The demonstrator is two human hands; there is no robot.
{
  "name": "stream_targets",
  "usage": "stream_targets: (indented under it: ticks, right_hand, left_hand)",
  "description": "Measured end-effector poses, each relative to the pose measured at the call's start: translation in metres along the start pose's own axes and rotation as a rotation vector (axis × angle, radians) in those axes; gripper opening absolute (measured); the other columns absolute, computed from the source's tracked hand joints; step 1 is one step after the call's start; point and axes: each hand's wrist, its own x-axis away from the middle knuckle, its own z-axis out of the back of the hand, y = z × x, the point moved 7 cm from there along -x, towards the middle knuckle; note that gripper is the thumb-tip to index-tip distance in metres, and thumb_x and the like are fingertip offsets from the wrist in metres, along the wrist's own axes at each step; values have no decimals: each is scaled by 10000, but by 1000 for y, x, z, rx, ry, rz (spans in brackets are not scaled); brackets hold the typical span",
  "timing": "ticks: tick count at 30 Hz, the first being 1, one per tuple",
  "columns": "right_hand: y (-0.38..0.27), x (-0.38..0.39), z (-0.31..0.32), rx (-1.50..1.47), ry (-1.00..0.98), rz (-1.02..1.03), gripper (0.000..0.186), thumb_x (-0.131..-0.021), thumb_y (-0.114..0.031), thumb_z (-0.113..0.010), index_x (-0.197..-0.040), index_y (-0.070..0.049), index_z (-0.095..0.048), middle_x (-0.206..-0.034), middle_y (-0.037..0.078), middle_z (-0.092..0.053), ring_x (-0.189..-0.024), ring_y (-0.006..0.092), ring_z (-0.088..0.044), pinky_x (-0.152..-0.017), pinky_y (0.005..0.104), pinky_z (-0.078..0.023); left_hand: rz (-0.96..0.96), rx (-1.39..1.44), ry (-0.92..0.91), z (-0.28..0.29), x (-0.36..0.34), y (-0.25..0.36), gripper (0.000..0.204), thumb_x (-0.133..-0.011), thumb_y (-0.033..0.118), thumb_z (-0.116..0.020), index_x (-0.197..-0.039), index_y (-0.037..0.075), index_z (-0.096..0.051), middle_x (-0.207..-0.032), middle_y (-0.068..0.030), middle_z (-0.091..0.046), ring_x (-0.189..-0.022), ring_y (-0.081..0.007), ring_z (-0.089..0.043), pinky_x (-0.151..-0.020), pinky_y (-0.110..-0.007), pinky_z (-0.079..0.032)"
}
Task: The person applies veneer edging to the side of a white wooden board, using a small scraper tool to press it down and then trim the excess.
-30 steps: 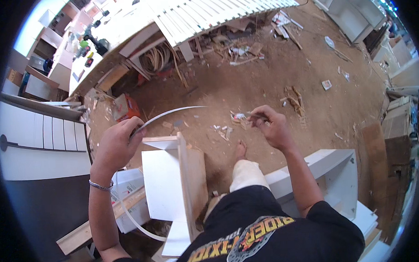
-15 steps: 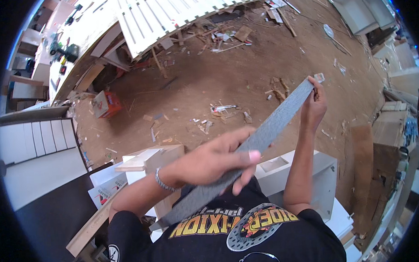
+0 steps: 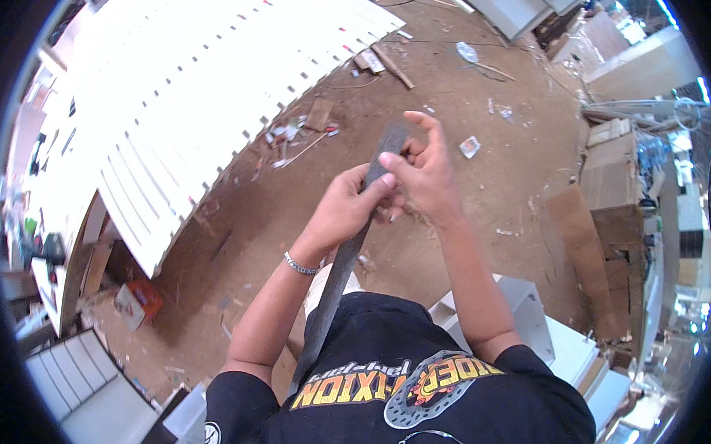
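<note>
Head view: my left fingers (image 3: 380, 185) and right fingers (image 3: 397, 166) both pinch the grey strip (image 3: 336, 281), which slants from over the floor (image 3: 510, 177) back to my black shirt (image 3: 487, 413). Yellow and white lettering (image 3: 342, 391) crosses its chest. Far left sits a red-orange box (image 3: 147, 298), contents unclear; near right, a white cabinet (image 3: 533, 310) shows its open side.

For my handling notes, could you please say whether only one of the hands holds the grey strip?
No, the left hand and right hand both hold the grey strip.
</note>
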Motion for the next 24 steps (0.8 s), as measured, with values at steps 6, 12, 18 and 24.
stream_targets:
  ticks: [6, 12, 18, 24]
  right_hand:
    - [-15, -117, 27, 517, -221, -82, 187, -956, -65, -754, -1116, 8, -694, -964, 49, -720, -858, 120, -695, -788, 288, -565]
    - [-29, -206, 34, 805, -328, 81, 195, -951, -101, -768, -1096, 9, -697, -974, 97, -726, -874, 180, -711, -809, 327, -573]
    - [-23, -301, 69, 873, -501, 159, 199, -949, -102, -729, -1122, -12, -689, -1004, 167, -725, -896, 297, -731, -809, 389, -577]
    - [-1, -391, 135, 860, -445, 324, 119, -969, -131, -685, -1052, -46, -679, -912, 175, -720, -848, 391, -706, -730, 468, -554]
  left_hand:
    - [-31, -474, -12, 48, -107, 60, 282, -1118, 266, -560, -1204, 10, -640, -820, -80, -756, -676, -175, -722, -640, -356, -559]
    - [-205, -721, 41, 83, -197, 75, 201, -1086, 165, -563, -1148, 1, -661, -901, -153, -762, -758, -268, -756, -730, -386, -572]
    - [-226, -726, 80, 85, -291, 81, 177, -1047, 142, -600, -1135, 3, -664, -902, -199, -742, -838, -354, -749, -750, -444, -566]
    - [-59, -684, 258, 70, -400, 81, 196, -1037, 178, -602, -1066, -5, -666, -811, -291, -665, -799, -478, -682, -696, -533, -524]
